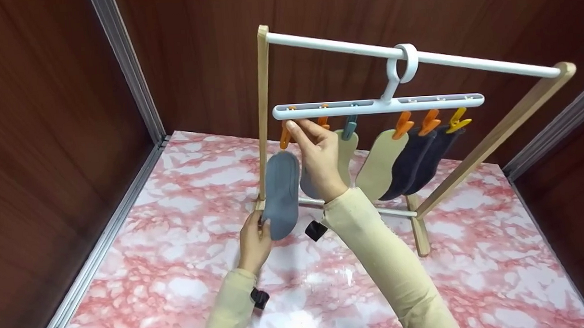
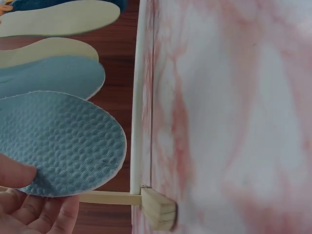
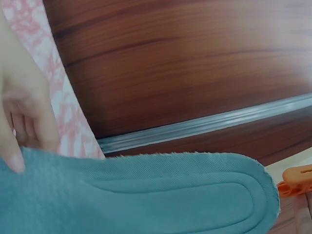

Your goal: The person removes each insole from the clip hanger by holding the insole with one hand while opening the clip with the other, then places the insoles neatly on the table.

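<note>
"Where was the blue-grey insole [image 1: 282, 197]?"

"Below the end of the white hanger [image 1: 329, 111], its lower part pinched between thumb and fingers of the left hand [image 1: 255, 241]."

"And the right hand [image 1: 321, 155]?"

"Its fingers pinched the end orange clip [image 1: 284, 137], at the insole's upper tip; whether the clip gripped it, nobody could tell."

"What did the hanger's other clips carry?"

"The teal clip [image 1: 350, 128] held a cream insole [image 1: 347, 156], an orange one another. Further orange and yellow clips held dark insoles [image 1: 414, 167]. A second blue-grey insole [image 1: 309, 187] showed partly behind the right hand."

"The hanger itself?"

"It hung from the rack's white rod [image 1: 335, 43]."
</note>
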{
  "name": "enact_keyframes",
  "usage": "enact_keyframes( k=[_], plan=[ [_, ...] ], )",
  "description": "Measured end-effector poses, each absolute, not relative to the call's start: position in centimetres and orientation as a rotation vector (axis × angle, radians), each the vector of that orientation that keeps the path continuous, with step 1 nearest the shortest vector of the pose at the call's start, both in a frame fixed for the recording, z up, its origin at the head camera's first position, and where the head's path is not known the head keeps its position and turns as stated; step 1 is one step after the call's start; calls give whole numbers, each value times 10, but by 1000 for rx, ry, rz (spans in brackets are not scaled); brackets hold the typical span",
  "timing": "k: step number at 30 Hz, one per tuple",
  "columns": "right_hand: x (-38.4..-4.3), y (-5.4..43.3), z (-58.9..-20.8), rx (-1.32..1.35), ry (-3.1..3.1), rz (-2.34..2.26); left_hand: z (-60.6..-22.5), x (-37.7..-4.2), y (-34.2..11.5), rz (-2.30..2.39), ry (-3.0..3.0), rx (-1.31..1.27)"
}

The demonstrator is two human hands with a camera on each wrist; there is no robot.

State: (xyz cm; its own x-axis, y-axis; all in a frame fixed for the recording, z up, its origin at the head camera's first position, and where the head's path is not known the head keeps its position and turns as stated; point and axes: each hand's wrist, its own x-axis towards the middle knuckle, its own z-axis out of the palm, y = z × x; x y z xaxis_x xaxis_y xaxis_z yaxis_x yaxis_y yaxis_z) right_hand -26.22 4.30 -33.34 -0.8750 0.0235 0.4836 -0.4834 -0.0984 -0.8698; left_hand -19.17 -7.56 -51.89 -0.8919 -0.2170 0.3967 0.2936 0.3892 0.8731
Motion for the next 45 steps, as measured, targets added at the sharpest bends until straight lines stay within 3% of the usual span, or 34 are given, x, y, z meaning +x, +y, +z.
enact_keyframes(
  k=[35,45],
  plan=[
    [-263,34,-331,455,-1792,2193,-527,-169,-79,-1287,-2242,-111],
    [-266,35,-331,579,-1713,2238,-526,-169,-79,-1311,-2250,-99]
  ],
)
